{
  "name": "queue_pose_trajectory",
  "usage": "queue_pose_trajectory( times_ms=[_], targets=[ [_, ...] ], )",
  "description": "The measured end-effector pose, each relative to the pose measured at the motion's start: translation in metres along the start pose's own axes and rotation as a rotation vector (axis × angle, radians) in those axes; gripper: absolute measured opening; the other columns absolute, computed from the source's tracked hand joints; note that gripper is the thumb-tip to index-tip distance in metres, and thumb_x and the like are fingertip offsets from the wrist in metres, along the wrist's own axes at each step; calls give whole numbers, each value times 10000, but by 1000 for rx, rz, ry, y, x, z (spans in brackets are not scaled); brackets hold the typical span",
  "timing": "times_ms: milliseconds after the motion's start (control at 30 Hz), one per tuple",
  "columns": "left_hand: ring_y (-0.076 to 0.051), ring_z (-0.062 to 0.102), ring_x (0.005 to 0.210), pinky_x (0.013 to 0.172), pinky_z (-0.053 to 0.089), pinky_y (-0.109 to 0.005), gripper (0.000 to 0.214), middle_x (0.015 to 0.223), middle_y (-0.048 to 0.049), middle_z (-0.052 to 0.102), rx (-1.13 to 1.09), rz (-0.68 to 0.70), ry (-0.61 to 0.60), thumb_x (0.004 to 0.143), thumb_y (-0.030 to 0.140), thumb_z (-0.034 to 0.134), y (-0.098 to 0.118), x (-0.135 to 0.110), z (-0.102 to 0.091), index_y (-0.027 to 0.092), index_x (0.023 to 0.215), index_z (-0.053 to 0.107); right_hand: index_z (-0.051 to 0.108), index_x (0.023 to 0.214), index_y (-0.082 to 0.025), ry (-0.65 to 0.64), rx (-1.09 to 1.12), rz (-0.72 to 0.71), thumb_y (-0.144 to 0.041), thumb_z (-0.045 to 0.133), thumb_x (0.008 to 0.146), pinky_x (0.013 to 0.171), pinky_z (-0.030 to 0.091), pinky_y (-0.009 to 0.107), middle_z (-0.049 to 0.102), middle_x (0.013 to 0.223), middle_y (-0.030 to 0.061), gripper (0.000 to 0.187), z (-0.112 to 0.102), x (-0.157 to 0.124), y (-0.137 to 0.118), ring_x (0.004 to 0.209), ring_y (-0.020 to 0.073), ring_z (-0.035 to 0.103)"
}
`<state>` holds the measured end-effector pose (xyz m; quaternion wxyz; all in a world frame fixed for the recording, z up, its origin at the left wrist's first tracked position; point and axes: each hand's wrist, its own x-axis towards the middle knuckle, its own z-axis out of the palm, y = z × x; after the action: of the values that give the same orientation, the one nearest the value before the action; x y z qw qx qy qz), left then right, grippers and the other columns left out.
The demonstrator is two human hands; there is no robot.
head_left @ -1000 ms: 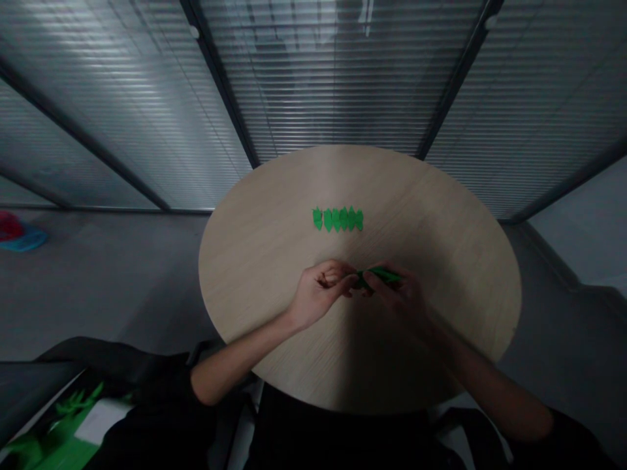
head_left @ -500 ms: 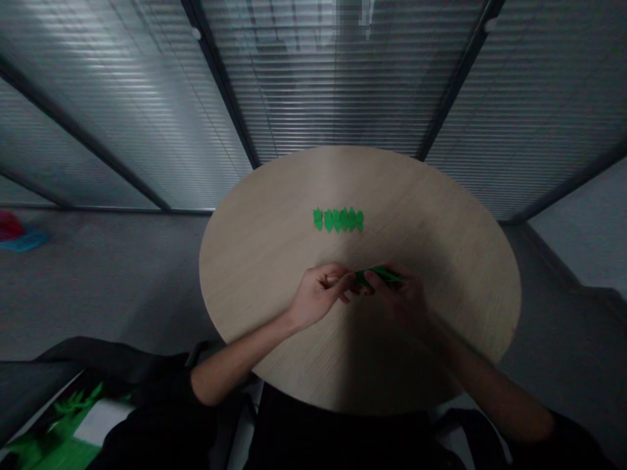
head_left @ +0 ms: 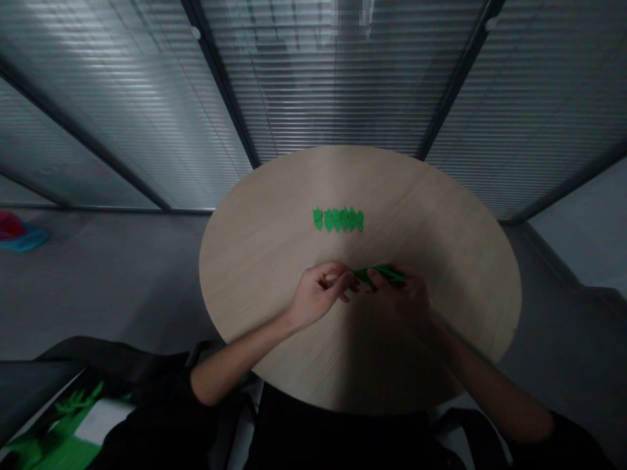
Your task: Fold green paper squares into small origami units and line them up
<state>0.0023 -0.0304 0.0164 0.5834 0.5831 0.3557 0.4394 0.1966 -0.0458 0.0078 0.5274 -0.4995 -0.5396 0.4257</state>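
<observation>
Left hand curled, right hand pinching green paper

round wooden table shown before slatted blinds; red and blue object seen on grey floor.

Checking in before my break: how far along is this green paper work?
Done: about six green paper pieces sit in a row on the round wooden table. In hand: a green paper strip held between the left hand and right hand. Left: green paper lies lower left; the remaining amount is unclear.
</observation>
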Motion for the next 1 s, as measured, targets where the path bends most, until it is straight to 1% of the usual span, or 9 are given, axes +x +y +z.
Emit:
queue_pose_trajectory(
  times_ms=[133,233,433,567,667,833,1000],
  targets=[
    [-160,768,710,583,653,-226,252,788,-91,784,-18,-4,-22,968,368,667,0,0,-1,125,907,687,706,775,-204,11,-6,-24,-490,794,865,539,588,259,728,666,17,312,1,-1,0,571,175,726],
    [-161,771,726,591,657,-226,226,797,-87,784,-9,7,-18,965,349,670,1,-1,-1,127,931,689,699,778,-207,16,7,-21,-514,787,864,530,594,267,725,668,15,331,1,-1,-2,562,178,723],
    [-161,772,729,604,662,-233,184,801,-72,785,-9,37,-30,937,327,704,2,-2,-2,146,956,672,699,779,-204,7,-5,-30,-542,774,869,526,591,262,734,653,21,358,1,0,-5,555,175,721],
    [-162,770,719,602,656,-231,211,799,-72,785,-7,23,-20,925,348,729,2,-1,-1,148,940,665,701,784,-203,20,-2,-22,-540,777,865,527,600,268,744,662,24,355,1,0,-6,559,181,729],
    [-157,763,691,586,646,-222,233,777,-69,780,-15,19,-5,912,358,751,3,-1,1,142,918,666,704,782,-203,26,-12,-36,-505,778,877,531,591,258,734,641,14,325,1,-1,-6,561,177,729],
    [-154,762,685,585,649,-225,244,769,-72,784,1,53,7,950,382,718,3,-1,1,144,904,686,718,811,-206,7,-1,-59,-473,777,886,557,603,260,749,681,14,283,1,-3,-3,591,174,738],
    [-153,760,664,601,660,-244,281,777,-79,793,37,71,12,968,414,701,2,-2,0,149,879,681,713,812,-206,16,-22,-80,-470,773,888,535,588,256,738,660,10,281,2,-3,-4,565,169,722]
  ],
)
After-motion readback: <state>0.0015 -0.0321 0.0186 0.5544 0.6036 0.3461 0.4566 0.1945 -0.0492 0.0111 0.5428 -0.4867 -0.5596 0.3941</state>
